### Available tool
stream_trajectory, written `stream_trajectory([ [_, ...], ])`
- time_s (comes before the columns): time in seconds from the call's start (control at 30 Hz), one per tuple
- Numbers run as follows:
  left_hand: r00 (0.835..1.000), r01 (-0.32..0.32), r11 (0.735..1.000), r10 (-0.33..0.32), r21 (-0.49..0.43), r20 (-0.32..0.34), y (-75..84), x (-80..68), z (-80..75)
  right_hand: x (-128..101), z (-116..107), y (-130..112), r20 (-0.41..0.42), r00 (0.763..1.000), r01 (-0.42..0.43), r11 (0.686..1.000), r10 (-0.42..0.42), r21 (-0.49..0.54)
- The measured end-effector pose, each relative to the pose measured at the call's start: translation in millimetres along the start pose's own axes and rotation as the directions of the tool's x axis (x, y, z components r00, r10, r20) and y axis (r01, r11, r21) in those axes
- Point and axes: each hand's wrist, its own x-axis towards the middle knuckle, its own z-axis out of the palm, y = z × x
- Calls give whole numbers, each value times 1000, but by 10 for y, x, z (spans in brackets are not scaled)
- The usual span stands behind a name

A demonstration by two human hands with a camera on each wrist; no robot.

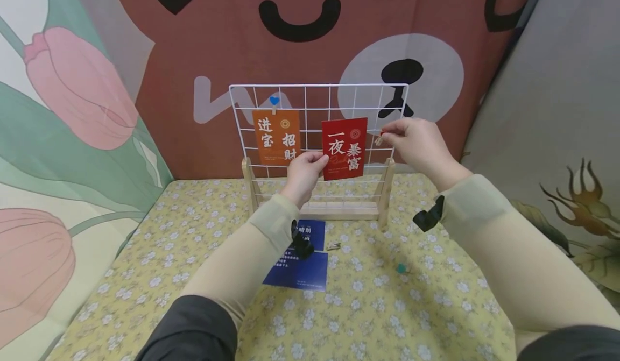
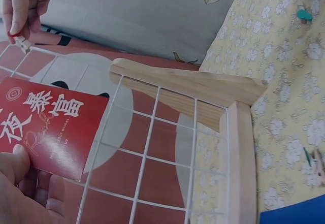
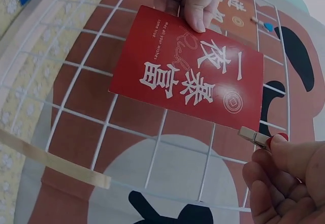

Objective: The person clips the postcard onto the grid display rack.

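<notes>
My left hand (image 1: 317, 163) pinches the lower left corner of a red card (image 1: 345, 148) with white characters and holds it flat against a white wire grid (image 1: 315, 94) on a wooden stand (image 1: 339, 209). At the card's upper right corner, my right hand (image 1: 387, 135) pinches a small wooden clip (image 1: 379, 140) with a red top. The right wrist view shows the clip (image 3: 254, 136) just touching the red card (image 3: 188, 76). An orange card (image 1: 276, 136) hangs on the grid's left side under a blue heart clip (image 1: 274, 101).
Two dark blue cards (image 1: 297, 269) lie on the yellow flowered cloth (image 1: 387, 318) in front of the stand. A small wooden clip (image 1: 333, 246) and a teal clip (image 1: 401, 268) lie loose near them. Patterned fabric panels stand close behind and at both sides.
</notes>
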Motion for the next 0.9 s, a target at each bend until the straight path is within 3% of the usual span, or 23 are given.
stream_trajectory([
  [0.3,1000,3,999,-3,36,3,139,64,117,144,-76,-73,-82,995,58,997,-62,-42],
  [0.57,1000,24,999,-24,-28,-6,118,61,215,314,-65,-156,-144,976,150,982,-165,-113],
  [0.9,999,38,997,-40,-61,-29,154,92,251,438,-83,-279,-196,964,156,979,-179,-131],
])
